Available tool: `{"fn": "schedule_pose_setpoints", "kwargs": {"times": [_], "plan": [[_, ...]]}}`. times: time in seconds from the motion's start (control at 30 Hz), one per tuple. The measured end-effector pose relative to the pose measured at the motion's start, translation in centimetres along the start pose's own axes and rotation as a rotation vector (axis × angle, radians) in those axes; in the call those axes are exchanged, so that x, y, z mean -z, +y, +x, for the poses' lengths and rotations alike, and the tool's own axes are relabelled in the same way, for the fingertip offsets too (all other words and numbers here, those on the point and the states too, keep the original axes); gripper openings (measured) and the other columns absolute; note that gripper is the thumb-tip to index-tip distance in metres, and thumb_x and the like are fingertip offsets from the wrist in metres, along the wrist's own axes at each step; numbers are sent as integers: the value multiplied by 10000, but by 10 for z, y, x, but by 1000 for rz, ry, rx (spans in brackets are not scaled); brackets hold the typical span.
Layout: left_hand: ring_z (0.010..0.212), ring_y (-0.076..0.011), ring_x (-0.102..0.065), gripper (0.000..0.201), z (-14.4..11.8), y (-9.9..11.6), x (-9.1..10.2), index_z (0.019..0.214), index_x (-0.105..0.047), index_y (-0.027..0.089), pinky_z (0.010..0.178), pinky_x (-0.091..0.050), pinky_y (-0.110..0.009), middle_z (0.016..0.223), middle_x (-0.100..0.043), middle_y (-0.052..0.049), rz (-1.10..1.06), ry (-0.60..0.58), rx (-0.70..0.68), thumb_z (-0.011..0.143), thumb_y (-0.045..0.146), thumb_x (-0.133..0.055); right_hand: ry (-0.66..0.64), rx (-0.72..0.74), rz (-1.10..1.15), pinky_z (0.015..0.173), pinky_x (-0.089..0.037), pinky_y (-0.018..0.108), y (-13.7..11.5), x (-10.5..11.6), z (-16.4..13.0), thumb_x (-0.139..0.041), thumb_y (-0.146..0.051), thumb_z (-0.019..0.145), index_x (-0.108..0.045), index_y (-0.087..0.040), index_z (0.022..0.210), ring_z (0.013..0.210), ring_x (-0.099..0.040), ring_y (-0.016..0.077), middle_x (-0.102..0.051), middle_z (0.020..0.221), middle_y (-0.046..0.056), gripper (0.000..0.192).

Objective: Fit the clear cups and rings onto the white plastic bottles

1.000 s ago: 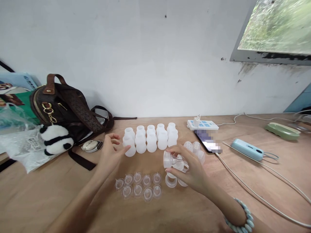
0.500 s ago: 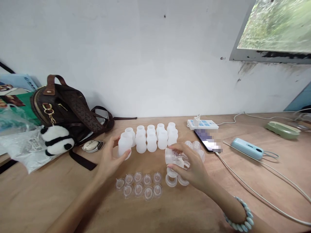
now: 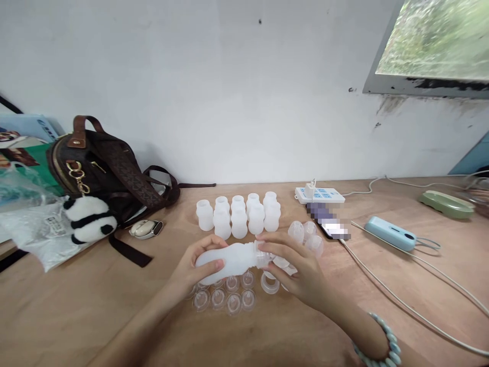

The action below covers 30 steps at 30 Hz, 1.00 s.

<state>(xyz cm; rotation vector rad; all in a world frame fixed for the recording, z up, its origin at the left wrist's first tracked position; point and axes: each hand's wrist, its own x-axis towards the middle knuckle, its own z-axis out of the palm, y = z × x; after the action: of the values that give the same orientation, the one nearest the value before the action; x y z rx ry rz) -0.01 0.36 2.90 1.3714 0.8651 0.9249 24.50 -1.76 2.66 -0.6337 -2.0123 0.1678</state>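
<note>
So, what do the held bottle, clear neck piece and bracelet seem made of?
Held bottle: probably silicone or plastic, milky and matte. Clear neck piece: likely hard plastic, translucent with glints. Bracelet: perhaps stone or glass; smooth, rounded, pale bluish beads.

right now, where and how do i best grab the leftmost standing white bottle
Probably the leftmost standing white bottle is best taken around its narrowed waist, coming from its left: it stands upright at the group's end, with neighbouring bottles close on its right.
</note>
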Motion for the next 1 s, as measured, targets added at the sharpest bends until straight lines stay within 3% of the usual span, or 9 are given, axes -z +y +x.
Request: {"fn": "schedule_pose_setpoints", "kwargs": {"times": [0.13,0.23,0.3,0.37,0.47,0.57,0.77,0.9,1.0], "plan": [[555,-175,-655,432,-2,-3,-2,942,-574,193,485,-501,-245,789,-708,-50,-97,-79,121,708,510,-751,-58,55,-39,879,-567,367,-3,0,-3,-487,-21,915,-562,-247,1229,1102,-628,196,-632,1227,92,394],[568,-181,-662,431,-3,-4,-2,946,-567,186,487,-521,-255,800,-706,-50,-91,-98,118,724,518,-729,-70,54,-18,866,-556,357,-4,2,-2,-506,-78,937,-556,-234,1247,1091,-627,197,-637,1232,99,351],[609,-181,-665,388,-4,-5,-2,948,-587,187,508,-523,-251,814,-695,-35,46,-73,-1,739,482,-729,-69,-13,-2,819,-555,347,-4,1,-1,-585,-226,938,-567,-207,1241,1013,-646,207,-675,1139,103,304],[724,-190,-679,313,-5,-5,-4,970,-615,200,604,-538,-260,880,-695,-29,286,11,-223,751,378,-749,-72,-160,0,717,-540,318,-2,0,-1,-624,-391,911,-613,-182,1149,844,-655,195,-706,955,77,317],[919,-210,-676,319,-10,-4,-11,1031,-619,231,791,-533,-295,1024,-699,-38,607,69,-563,749,214,-767,-99,-423,-6,563,-442,272,1,-5,-3,-517,-554,926,-619,-183,803,606,-567,152,-635,655,12,404],[938,-207,-679,345,-14,-3,-16,1070,-599,241,798,-532,-291,1049,-703,-46,731,45,-695,767,169,-747,-148,-549,102,511,-356,262,4,-7,-4,-359,-666,936,-491,-198,615,515,-489,133,-543,523,-6,583],[886,-192,-686,293,-13,-6,-13,1034,-607,241,760,-537,-262,995,-706,-19,716,177,-572,772,217,-735,-274,-664,501,562,-410,276,5,3,3,-223,-719,933,-546,-186,538,535,-534,141,-591,531,42,737],[843,-190,-677,260,-10,-5,-9,1005,-626,241,714,-536,-252,967,-706,-6,651,260,-494,764,256,-724,-334,-669,692,547,-425,266,8,5,6,-338,-697,923,-664,-151,681,521,-521,128,-619,557,36,680],[760,-181,-659,235,-9,-2,-8,963,-639,222,643,-523,-242,895,-695,-5,584,276,-420,752,289,-715,-357,-661,690,536,-414,249,8,6,4,-527,-598,899,-697,-154,835,533,-531,121,-622,581,7,480]]}}
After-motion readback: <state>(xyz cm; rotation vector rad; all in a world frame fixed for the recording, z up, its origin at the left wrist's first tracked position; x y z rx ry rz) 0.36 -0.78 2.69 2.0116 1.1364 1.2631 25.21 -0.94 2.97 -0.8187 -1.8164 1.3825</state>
